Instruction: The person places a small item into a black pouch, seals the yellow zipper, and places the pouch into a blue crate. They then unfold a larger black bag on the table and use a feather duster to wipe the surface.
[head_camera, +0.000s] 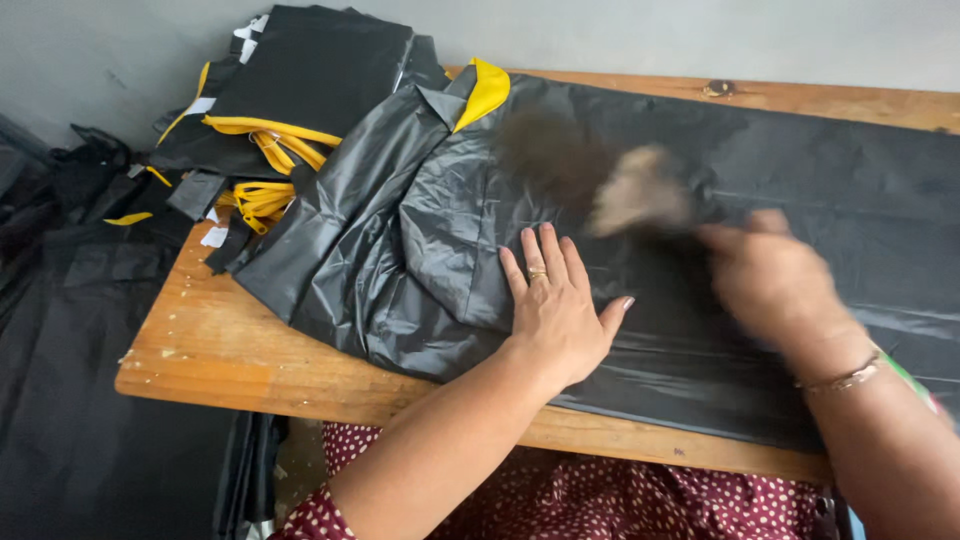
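Nearest the camera is a dark red, white-dotted garment (640, 500) on the person's lap, just below the front edge of the wooden surface (220, 350). The left hand (556, 305) lies palm down on the black sheet (800, 200) that covers most of the surface, its fingers (535, 262) spread apart and flat, a ring on one of them, clamped on nothing. It presses the sheet just beside a crumpled, folded part of the black material (390, 240) that bears a yellow collar-like patch (485, 92). To its right the right hand (775, 280) is blurred by motion above the sheet, a bracelet (845, 378) at the wrist; it seems to grip a blurred brownish brush-like thing (635, 195), though whether the fingers are closed on it I cannot tell for sure. Farther off, at the left rear corner of the surface, sits a stack of folded black pieces with yellow straps (290, 110). More dark cloth (70, 350) hangs or lies left of the surface, and a grey wall (700, 35) stands behind
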